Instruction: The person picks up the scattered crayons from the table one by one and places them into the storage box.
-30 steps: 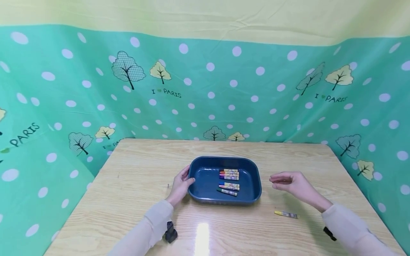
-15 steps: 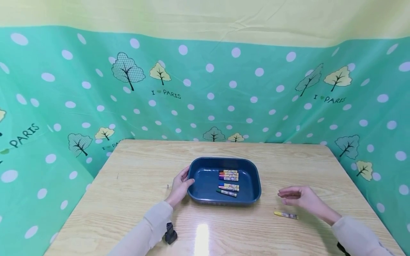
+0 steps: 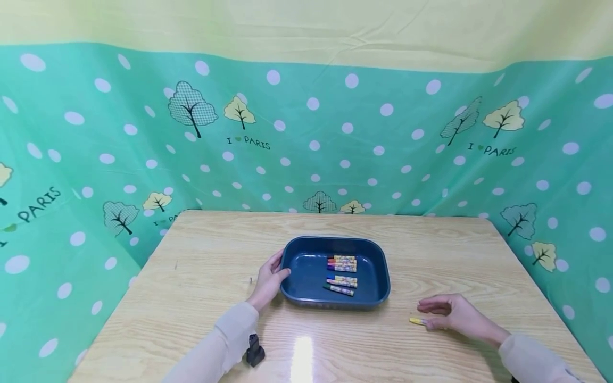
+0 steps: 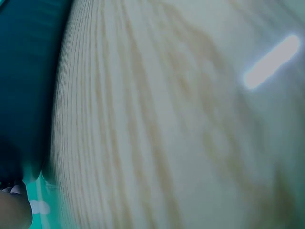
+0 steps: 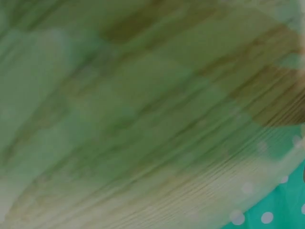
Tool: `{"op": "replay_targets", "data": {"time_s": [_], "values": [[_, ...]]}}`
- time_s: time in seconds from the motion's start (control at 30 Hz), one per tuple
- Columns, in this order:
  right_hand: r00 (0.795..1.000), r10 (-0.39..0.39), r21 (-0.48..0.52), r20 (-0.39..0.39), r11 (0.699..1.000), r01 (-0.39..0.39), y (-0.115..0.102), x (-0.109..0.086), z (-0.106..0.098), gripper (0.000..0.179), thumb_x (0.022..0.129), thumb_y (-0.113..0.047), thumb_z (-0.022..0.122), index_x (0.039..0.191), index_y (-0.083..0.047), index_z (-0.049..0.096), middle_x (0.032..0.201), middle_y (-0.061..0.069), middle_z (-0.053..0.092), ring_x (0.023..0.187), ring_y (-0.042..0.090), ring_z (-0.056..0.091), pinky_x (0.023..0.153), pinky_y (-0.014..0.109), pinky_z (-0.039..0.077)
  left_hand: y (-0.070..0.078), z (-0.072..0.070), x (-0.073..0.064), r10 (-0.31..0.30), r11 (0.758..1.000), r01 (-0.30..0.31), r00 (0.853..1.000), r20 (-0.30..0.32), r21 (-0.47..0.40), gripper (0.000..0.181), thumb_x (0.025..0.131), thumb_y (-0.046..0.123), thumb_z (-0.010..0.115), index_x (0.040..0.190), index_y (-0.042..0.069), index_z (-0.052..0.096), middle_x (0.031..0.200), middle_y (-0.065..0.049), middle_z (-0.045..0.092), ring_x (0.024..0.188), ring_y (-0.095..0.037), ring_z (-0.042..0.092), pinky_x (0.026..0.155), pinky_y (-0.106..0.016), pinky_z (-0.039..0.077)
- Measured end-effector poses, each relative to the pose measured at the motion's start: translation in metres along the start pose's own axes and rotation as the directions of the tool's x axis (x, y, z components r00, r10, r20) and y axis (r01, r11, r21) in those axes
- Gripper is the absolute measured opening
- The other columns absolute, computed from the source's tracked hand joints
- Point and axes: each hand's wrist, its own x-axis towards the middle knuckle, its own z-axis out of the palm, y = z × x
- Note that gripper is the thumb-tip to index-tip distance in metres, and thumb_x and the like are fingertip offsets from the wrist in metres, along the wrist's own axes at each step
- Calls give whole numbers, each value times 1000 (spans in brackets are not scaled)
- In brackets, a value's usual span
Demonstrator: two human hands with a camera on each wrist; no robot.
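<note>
A dark blue rectangular tray stands on the table, its left rim pinched by my left hand with the thumb over the edge. Inside lie several paper-wrapped crayons in two groups; a green crayon is nearest the front. To the right of the tray, a yellow crayon lies on the tabletop. My right hand is at this crayon, fingers apart from the thumb, hiding its wrapped end. In the left wrist view, the tray's outer wall fills the left edge.
The wooden table reaches back to a green dotted curtain with printed trees. A black device sits by the left sleeve. Light glares off the tabletop in front of the tray. The right wrist view shows mostly blurred wood grain.
My right hand has moved from beside the tray towards the front and down to the yellow crayon, now partly covering it. My left hand and the tray have stayed put.
</note>
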Motion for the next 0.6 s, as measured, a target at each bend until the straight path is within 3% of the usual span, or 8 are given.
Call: {"op": "replay_targets", "data": {"time_s": [0.27, 0.47, 0.6], "values": [[998, -46, -92, -34, 995, 43, 4, -1, 1, 41, 73, -25, 74, 109, -5, 65, 106, 10, 67, 88, 0, 62, 73, 16, 54, 2, 1, -1, -13, 1000, 13, 1000, -14, 7, 59, 82, -5, 51, 138, 1, 36, 142, -22, 36, 131, -33, 35, 107, -41, 34], [991, -126, -135, -48, 984, 119, 3, 0, 1, 26, 76, -18, 72, 99, -6, 69, 95, 8, 69, 79, 0, 61, 67, 18, 54, 1, 1, -1, -11, 1000, 11, 1000, -8, 17, 59, 82, -4, 51, 139, 2, 36, 143, -22, 35, 131, -34, 35, 106, -41, 35], [991, -129, -134, -45, 984, 122, 1, 1, 1, 25, 76, -18, 71, 98, -5, 69, 93, 7, 70, 78, 1, 62, 66, 18, 54, -2, 1, 0, -12, 1000, 12, 1000, -8, 3, 59, 82, -5, 51, 138, 1, 36, 143, -22, 36, 131, -34, 36, 106, -41, 35]]}}
